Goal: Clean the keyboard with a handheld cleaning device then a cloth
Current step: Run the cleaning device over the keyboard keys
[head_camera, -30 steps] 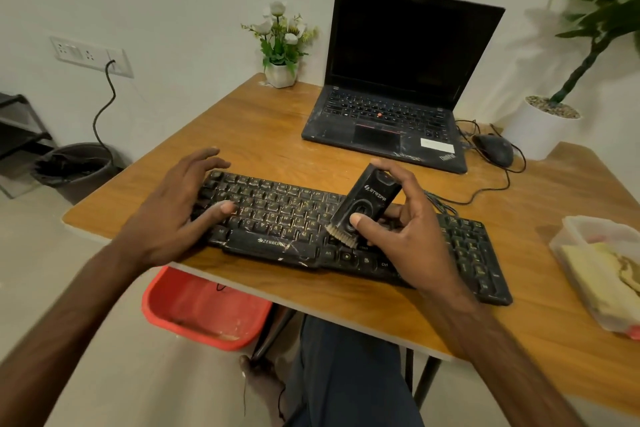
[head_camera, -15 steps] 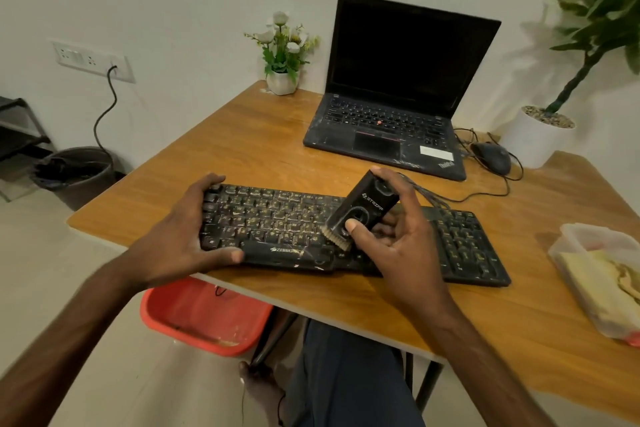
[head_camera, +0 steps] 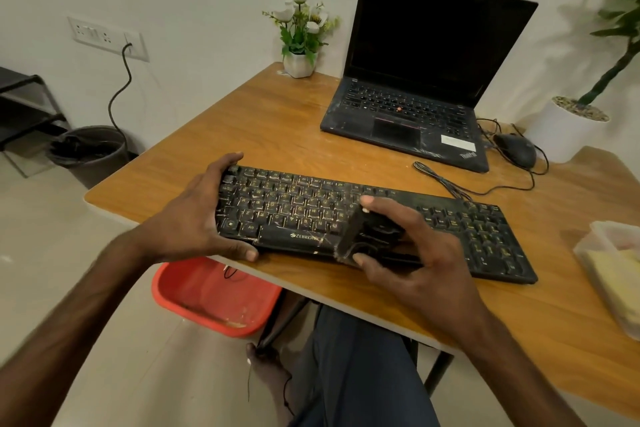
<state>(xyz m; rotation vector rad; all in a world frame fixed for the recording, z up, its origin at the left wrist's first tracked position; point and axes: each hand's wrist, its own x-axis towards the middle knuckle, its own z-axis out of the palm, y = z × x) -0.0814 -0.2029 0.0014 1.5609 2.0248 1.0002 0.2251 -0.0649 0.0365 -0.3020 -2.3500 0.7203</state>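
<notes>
Under the right hand (head_camera: 412, 246) the black handheld cleaner (head_camera: 367, 236) has dropped from the steep tilt it had a second ago to lie almost flat across the keys, its bristled end (head_camera: 348, 236) now down at the near edge of the keyboard (head_camera: 298, 211), just right of the space bar. That hand is closed around the cleaner's body, forefinger along the top and thumb beneath. The left hand (head_camera: 194, 218) has changed too: before, it lay spread on top of the keys; now it clamps the keyboard's left end, fingers hooked over the far edge and thumb pressed against the near one. The keyboard sits askew at the front edge of the bench (head_camera: 277, 121), over the red tub (head_camera: 214, 298) on the floor. I'd judge the brushing stage is well under way, with the board steadied, perhaps for a tip toward the tub. Beyond the right hand, in a clear container (head_camera: 609, 274) at the bench's edge, lies something pale yellow, possibly the cloth.
</notes>
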